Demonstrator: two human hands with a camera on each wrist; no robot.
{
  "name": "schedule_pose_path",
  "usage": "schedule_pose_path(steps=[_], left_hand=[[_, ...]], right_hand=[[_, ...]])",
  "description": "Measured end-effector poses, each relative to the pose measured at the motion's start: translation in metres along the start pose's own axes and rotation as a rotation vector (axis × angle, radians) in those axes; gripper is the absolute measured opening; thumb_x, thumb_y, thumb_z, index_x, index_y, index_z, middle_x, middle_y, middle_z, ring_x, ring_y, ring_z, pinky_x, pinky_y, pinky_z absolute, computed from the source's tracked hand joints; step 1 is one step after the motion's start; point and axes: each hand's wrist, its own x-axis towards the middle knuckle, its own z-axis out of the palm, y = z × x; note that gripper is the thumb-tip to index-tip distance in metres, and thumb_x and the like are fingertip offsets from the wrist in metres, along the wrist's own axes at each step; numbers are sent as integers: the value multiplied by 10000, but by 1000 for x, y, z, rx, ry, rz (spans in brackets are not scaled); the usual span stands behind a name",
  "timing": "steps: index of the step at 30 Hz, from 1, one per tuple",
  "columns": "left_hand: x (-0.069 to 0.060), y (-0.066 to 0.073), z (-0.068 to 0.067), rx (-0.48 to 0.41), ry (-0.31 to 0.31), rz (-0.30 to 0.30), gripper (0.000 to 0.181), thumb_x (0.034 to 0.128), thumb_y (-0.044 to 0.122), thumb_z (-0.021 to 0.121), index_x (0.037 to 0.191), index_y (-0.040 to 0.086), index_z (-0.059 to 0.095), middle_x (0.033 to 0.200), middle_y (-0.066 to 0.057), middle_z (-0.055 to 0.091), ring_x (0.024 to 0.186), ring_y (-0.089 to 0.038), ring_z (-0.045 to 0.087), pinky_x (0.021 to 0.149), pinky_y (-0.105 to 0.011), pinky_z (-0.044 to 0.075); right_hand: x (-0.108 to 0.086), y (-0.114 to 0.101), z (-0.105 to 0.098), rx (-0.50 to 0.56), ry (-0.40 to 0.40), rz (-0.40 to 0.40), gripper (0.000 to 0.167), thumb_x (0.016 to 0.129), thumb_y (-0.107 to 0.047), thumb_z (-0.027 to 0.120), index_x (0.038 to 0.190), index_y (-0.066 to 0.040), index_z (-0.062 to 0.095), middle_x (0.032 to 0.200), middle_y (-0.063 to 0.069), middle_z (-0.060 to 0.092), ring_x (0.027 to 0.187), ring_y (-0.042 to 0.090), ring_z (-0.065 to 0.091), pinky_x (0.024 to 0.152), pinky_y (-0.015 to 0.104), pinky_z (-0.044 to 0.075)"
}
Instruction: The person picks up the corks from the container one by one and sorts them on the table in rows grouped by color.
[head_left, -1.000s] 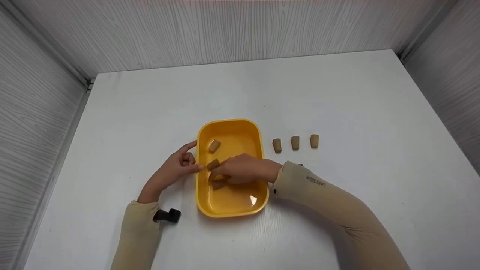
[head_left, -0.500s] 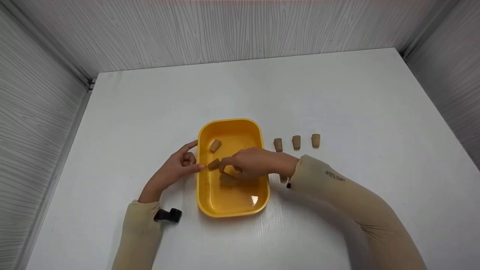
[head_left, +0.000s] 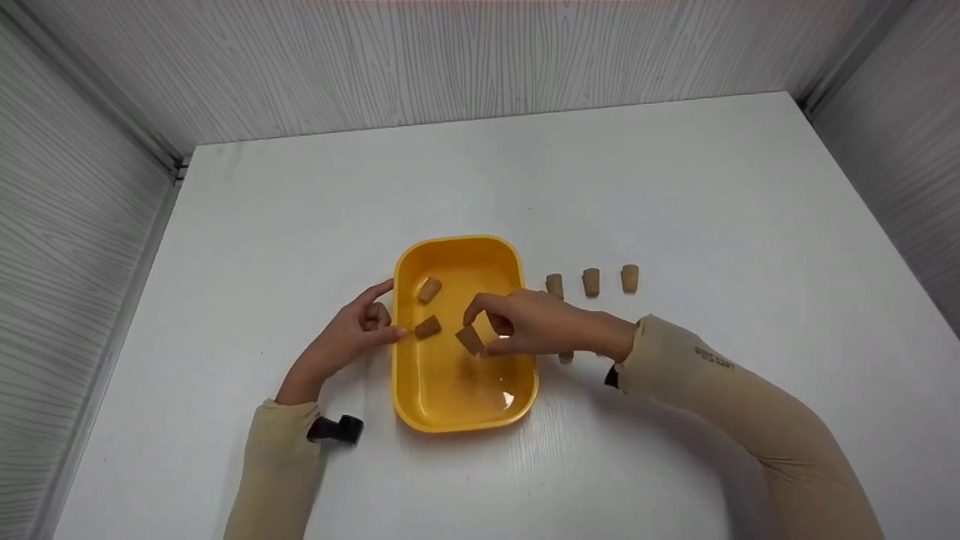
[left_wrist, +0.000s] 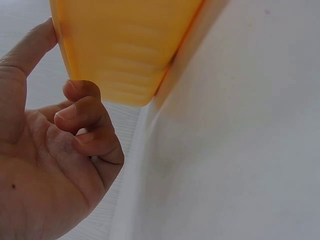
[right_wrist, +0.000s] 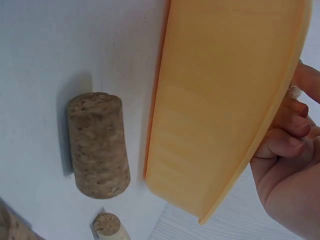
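A tapered brown cork stopper (head_left: 470,340) is tilted above the floor of the yellow plastic tub with rounded corners (head_left: 450,409), a little right of the tub's middle line. The right hand (head_left: 544,324) pinches it between thumb and index finger, the gap between them narrow, just the cork's breadth; the wrist crosses the tub's right rim. The left hand (head_left: 352,334) holds the tub's left side: the thumb laps over the rim, the index fingertip touches the outer side farther back, and the other fingers are curled in toward the palm.

Inside the tub, near its left wall, lie two more brown corks: one just beside the left thumb (head_left: 428,328), the other farther back (head_left: 430,290), apart from it.

Right of the tub, a row of three brown corks (head_left: 591,282) lies on the white table (head_left: 712,195), spaced apart. Nearer the tub's front right, what seems to be a fourth one (head_left: 566,358) is mostly hidden under the right wrist. Beige sleeves (head_left: 281,469) cover both forearms, and behind the tub, past the table's edge, stands a pale wood-grained panel (head_left: 480,64).
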Motion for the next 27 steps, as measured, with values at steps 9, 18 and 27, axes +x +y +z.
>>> schedule_pose_path(steps=[9, 18, 27], left_hand=[[-1, 1, -2, -15, 3, 6, 742, 872, 181, 714, 1500, 118, 322, 774, 2, 472, 650, -67, 399, 630, -201, 354], [0, 1, -1, -7, 3, 8, 735, 875, 188, 711, 1498, 116, 327, 794, -7, 480, 665, -75, 413, 640, -202, 364], [0, 0, -2, -11, -2, 0, 737, 872, 179, 712, 1499, 119, 328, 784, -12, 476, 662, -77, 409, 642, -204, 361]], right_hand=[[-26, 16, -12, 116, 101, -28, 331, 882, -244, 711, 1161, -146, 562, 653, -38, 415, 576, 76, 369, 572, 201, 320], [-56, 39, -22, 166, 187, 27, 345, 853, -209, 742, 1139, -131, 565, 625, -53, 396, 563, 69, 349, 579, 198, 330], [-86, 59, -32, 174, 246, 135, 357, 850, -227, 745, 1144, -162, 555, 637, -50, 393, 576, 67, 354, 562, 209, 316]])
